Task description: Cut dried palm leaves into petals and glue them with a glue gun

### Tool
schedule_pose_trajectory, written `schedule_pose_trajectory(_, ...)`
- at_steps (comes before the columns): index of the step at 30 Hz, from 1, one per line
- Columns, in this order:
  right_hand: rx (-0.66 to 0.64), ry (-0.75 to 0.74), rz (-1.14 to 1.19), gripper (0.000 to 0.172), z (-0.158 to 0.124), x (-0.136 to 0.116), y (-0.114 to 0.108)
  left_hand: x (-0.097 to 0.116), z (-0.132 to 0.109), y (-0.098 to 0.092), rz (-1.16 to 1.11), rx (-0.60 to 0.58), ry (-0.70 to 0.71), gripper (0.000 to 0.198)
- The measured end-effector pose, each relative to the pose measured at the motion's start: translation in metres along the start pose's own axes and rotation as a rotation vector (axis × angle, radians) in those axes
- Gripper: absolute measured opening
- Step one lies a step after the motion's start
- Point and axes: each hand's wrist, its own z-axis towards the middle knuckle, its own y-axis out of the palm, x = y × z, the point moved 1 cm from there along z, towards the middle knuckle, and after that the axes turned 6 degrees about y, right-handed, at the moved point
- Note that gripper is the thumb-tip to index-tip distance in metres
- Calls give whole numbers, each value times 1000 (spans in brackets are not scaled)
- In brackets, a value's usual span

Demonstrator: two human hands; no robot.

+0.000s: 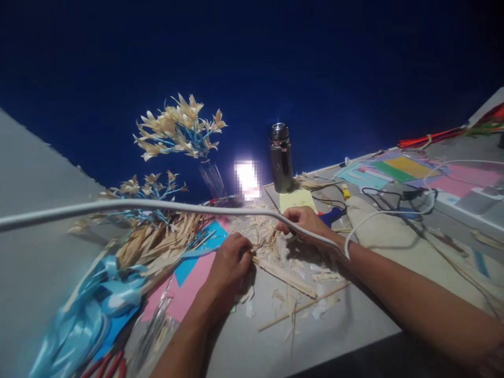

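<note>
My left hand (235, 258) rests low over the table, its fingers curled together. What it pinches, if anything, is hidden; a pale flat strip of dried husk (285, 276) starts close to its fingertips and points right. Across a heap of pale husk shavings (270, 239), my right hand (301, 219) has its fingers bent together at the heap's right side. I cannot make out anything in them. A white cable (220, 210) passes in front of the right wrist. Below the hands lies a thin stick (303, 307) among loose scraps.
Handmade flowers (181, 128) in a clear vase (212, 178) and a dark thermos (280, 163) stand at the back. Blue ribbon (82, 320), husk strips (153, 239) and pink paper (192, 291) lie left. A cream cloth (388, 236), cables and coloured sheets (405, 170) are right.
</note>
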Motion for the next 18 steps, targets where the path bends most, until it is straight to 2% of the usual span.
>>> schedule_pose_trajectory(3,-8,-2,-15,42,0,1,-1,10,-3,7,59,-175,202,26)
schedule_pose_trajectory(5,-22,-14,-48,42,-1,2,1,12,-3,10,127,-223,254,30)
schedule_pose_trajectory(7,-60,6,-62,42,-3,3,3,11,-2,11,190,-237,275,30)
schedule_pose_trajectory(11,-162,79,-13,38,-5,0,4,8,2,7,198,-194,270,17)
schedule_pose_trajectory(14,-251,64,-40,28,-6,0,4,12,1,0,64,-145,189,20)
schedule_pose_trajectory(18,-453,26,-50,24,-8,12,10,22,-7,-2,-316,-150,-147,22)
